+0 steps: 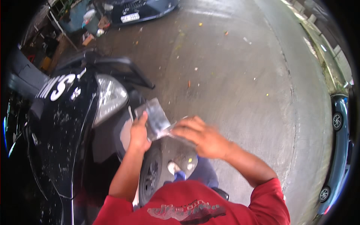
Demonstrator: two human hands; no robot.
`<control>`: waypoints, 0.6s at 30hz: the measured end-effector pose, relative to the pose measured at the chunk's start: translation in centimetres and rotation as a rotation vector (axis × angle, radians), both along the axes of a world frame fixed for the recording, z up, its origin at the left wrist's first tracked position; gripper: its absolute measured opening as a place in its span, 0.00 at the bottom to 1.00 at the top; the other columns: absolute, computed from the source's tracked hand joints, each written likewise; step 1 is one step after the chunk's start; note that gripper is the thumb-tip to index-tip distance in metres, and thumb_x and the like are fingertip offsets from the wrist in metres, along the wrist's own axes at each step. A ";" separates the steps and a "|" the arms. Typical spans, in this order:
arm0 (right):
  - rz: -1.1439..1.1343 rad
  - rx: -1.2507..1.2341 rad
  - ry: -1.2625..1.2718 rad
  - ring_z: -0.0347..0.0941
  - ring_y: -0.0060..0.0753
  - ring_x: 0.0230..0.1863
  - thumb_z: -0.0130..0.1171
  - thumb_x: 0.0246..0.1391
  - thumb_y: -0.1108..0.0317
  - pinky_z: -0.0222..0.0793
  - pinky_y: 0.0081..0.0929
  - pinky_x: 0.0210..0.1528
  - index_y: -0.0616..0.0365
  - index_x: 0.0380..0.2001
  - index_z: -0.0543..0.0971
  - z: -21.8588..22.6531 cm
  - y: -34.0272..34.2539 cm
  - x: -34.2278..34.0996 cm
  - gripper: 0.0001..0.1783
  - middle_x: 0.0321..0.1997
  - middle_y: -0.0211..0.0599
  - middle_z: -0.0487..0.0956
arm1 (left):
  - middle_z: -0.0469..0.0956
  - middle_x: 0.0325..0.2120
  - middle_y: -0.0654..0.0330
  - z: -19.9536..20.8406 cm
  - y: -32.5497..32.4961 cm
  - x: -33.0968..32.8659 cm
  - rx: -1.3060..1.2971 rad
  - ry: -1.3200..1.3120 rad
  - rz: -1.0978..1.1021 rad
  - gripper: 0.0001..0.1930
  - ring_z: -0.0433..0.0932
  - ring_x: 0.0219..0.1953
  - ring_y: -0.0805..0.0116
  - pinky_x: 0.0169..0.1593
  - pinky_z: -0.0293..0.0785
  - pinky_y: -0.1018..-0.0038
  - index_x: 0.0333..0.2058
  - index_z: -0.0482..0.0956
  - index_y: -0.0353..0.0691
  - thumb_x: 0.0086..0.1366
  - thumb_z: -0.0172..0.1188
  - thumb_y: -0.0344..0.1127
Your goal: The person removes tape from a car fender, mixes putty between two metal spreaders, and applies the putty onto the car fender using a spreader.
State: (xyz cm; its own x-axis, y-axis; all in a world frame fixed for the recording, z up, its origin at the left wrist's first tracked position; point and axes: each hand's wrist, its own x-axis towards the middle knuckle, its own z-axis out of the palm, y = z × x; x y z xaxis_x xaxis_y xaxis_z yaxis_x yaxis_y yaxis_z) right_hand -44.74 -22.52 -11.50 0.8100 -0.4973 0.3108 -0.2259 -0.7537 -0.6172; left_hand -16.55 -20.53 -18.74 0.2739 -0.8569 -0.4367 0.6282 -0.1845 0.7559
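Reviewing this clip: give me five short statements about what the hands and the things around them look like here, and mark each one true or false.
1. The left hand holds a small clear plastic bag. True.
2. The right hand is far from the bag, down at the person's side. False: it is right at the bag's lower right edge, though blurred.
3. A black motorcycle stands on the person's left. True.
4. The ground is green grass. False: it is grey concrete pavement.
5. The person wears a red shirt. True.
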 end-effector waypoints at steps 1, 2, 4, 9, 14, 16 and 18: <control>-0.003 -0.054 -0.136 0.71 0.58 0.67 0.63 0.36 0.86 0.70 0.51 0.71 0.48 0.69 0.78 0.2 0.1 1.0 0.50 0.69 0.44 0.75 | 0.85 0.53 0.55 -1.0 0.3 0.1 -0.020 0.069 0.005 0.19 0.87 0.54 0.56 0.58 0.85 0.55 0.62 0.78 0.36 0.83 0.58 0.43; 0.025 -0.080 -0.132 0.67 0.64 0.72 0.65 0.33 0.85 0.65 0.58 0.75 0.47 0.73 0.75 -0.8 0.3 1.8 0.55 0.69 0.49 0.72 | 0.85 0.55 0.54 -2.1 0.5 0.1 -0.060 0.125 -0.032 0.19 0.86 0.55 0.54 0.60 0.84 0.53 0.63 0.77 0.37 0.84 0.56 0.43; 0.009 -0.158 -0.194 0.65 0.64 0.74 0.65 0.32 0.86 0.62 0.59 0.78 0.47 0.73 0.76 -3.5 0.6 2.6 0.55 0.69 0.46 0.70 | 0.85 0.56 0.53 -0.2 1.0 -2.3 -0.093 0.207 -0.080 0.19 0.86 0.55 0.54 0.62 0.82 0.54 0.64 0.77 0.38 0.85 0.52 0.44; -0.096 -0.142 -0.305 0.63 0.68 0.75 0.65 0.32 0.88 0.64 0.60 0.77 0.52 0.70 0.75 -4.4 2.3 3.7 0.53 0.71 0.48 0.66 | 0.85 0.55 0.52 0.9 2.7 -2.5 -0.159 0.259 -0.142 0.20 0.86 0.55 0.55 0.62 0.82 0.55 0.61 0.79 0.37 0.83 0.57 0.46; -0.225 -0.084 -0.281 0.65 0.66 0.73 0.62 0.39 0.88 0.66 0.55 0.75 0.52 0.70 0.75 -7.9 1.4 3.8 0.48 0.70 0.51 0.68 | 0.88 0.50 0.54 1.7 3.8 -2.1 -0.136 0.229 -0.117 0.22 0.88 0.51 0.57 0.60 0.83 0.55 0.60 0.81 0.37 0.81 0.59 0.50; -0.236 -0.065 -0.118 0.66 0.64 0.72 0.59 0.41 0.89 0.66 0.52 0.75 0.52 0.70 0.75 -11.0 0.8 1.6 0.48 0.69 0.52 0.70 | 0.88 0.50 0.55 1.2 3.6 -1.1 -0.136 0.278 -0.149 0.22 0.88 0.51 0.58 0.60 0.84 0.56 0.60 0.81 0.38 0.80 0.60 0.50; -0.245 -0.032 -0.072 0.68 0.62 0.71 0.55 0.37 0.91 0.66 0.50 0.75 0.52 0.69 0.76 -12.5 1.1 -1.0 0.49 0.68 0.51 0.71 | 0.88 0.49 0.56 2.7 3.1 0.2 -0.154 0.235 -0.221 0.19 0.88 0.49 0.58 0.57 0.86 0.55 0.59 0.81 0.39 0.80 0.61 0.46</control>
